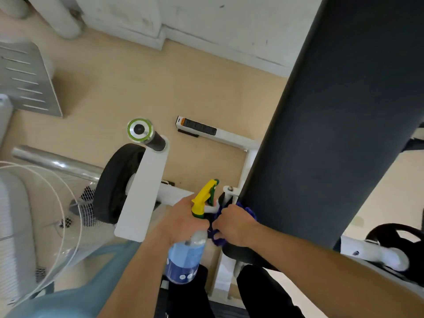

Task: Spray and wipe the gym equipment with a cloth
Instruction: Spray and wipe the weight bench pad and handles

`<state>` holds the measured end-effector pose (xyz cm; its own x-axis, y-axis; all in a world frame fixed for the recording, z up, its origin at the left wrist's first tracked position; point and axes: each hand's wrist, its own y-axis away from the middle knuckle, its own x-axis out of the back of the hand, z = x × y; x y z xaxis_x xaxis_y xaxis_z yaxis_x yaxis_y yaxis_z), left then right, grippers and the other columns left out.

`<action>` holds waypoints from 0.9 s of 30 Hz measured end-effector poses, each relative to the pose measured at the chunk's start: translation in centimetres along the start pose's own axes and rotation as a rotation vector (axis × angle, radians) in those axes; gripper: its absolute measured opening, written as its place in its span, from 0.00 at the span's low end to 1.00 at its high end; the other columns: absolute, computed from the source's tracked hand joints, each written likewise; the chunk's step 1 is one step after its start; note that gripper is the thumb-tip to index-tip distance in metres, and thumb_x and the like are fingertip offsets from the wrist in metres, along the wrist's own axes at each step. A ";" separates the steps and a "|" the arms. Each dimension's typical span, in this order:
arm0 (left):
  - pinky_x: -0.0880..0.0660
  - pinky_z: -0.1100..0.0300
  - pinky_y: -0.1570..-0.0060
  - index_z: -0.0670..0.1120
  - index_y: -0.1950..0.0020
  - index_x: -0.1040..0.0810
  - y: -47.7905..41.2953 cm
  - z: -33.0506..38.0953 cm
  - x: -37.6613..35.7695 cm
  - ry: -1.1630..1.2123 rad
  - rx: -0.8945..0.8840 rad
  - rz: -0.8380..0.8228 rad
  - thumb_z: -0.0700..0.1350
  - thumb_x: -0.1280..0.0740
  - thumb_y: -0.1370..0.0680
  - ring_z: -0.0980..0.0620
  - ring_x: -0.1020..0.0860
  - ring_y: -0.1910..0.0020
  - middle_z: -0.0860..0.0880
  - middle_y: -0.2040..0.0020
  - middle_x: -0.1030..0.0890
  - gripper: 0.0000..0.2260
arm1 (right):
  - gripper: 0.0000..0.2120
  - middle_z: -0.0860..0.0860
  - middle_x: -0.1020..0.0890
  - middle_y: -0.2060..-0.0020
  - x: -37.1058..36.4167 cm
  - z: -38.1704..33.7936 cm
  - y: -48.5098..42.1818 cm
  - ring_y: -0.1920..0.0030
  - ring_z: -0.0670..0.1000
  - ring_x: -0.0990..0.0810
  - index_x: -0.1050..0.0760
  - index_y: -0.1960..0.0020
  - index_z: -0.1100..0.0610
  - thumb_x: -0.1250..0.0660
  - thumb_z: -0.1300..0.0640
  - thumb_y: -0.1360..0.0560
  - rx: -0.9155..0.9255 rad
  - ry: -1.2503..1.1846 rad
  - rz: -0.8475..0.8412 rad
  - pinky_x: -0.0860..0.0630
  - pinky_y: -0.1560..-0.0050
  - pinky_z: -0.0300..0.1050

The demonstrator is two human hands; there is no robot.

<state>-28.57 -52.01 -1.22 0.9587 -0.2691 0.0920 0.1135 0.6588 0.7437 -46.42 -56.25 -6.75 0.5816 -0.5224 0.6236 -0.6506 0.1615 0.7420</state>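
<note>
My left hand (184,216) grips the neck of a clear spray bottle (187,255) with blue liquid and a yellow-green trigger head (204,197). My right hand (234,222) holds a bunched blue cloth (250,211) against the lower left edge of a long dark padded bench (332,125). The cloth is mostly hidden under my fingers. The two hands sit side by side, almost touching, at the lower middle of the view.
A white machine frame (142,193) carries a black weight plate (112,182) and a green-ringed bar end (140,130). A white floor fan (34,226) stands at the left. A second black plate (394,237) lies at the right. Beige floor and a white wall are behind.
</note>
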 end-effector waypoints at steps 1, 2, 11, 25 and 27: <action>0.21 0.55 0.55 0.52 0.46 0.17 -0.3 0.6 -0.1 -0.002 0.001 0.007 0.39 0.28 0.32 0.57 0.18 0.60 0.52 0.59 0.14 0.17 | 0.15 0.54 0.17 0.53 1.0 0.5 0.6 0.49 0.59 0.20 0.20 0.45 0.51 0.41 0.44 0.19 0.021 -0.106 0.020 0.27 0.53 0.51; 0.19 0.49 0.52 0.50 0.46 0.17 -0.5 1.5 -0.3 0.001 -0.012 0.010 0.41 0.29 0.34 0.52 0.16 0.58 0.50 0.58 0.14 0.17 | 0.16 0.54 0.16 0.52 2.2 1.1 1.7 0.49 0.58 0.20 0.20 0.43 0.49 0.41 0.43 0.19 0.029 -0.202 0.077 0.25 0.53 0.51; 0.28 0.64 0.66 0.54 0.43 0.17 -2.4 13.8 -3.2 -0.014 -0.131 0.092 0.32 0.27 0.30 0.55 0.28 0.71 0.47 0.67 0.21 0.21 | 0.13 0.42 0.17 0.60 7.5 14.1 17.0 0.58 0.43 0.20 0.20 0.52 0.46 0.39 0.42 0.19 -0.416 -0.895 0.665 0.25 0.54 0.44; 0.22 0.52 0.58 0.56 0.44 0.19 -4.5 34.6 -13.3 -0.023 -0.191 0.385 0.43 0.28 0.36 0.47 0.20 0.60 0.46 0.54 0.16 0.21 | 0.18 0.51 0.24 0.71 5.3 26.7 33.2 0.70 0.50 0.28 0.22 0.62 0.56 0.40 0.51 0.17 -0.880 -1.521 1.367 0.31 0.68 0.43; 0.21 0.49 0.56 0.56 0.47 0.20 -5.4 37.5 -13.9 -0.016 -0.195 0.423 0.42 0.29 0.35 0.46 0.20 0.59 0.46 0.55 0.17 0.18 | 0.18 0.53 0.23 0.70 5.5 28.2 34.5 0.69 0.52 0.27 0.22 0.62 0.57 0.40 0.51 0.17 -0.882 -1.550 1.396 0.29 0.66 0.47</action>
<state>-52.28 -78.18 18.32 0.9274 0.0417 0.3717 -0.2380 0.8324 0.5005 -79.49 -77.17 15.32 -0.8846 0.2409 0.3993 0.3795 0.8695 0.3162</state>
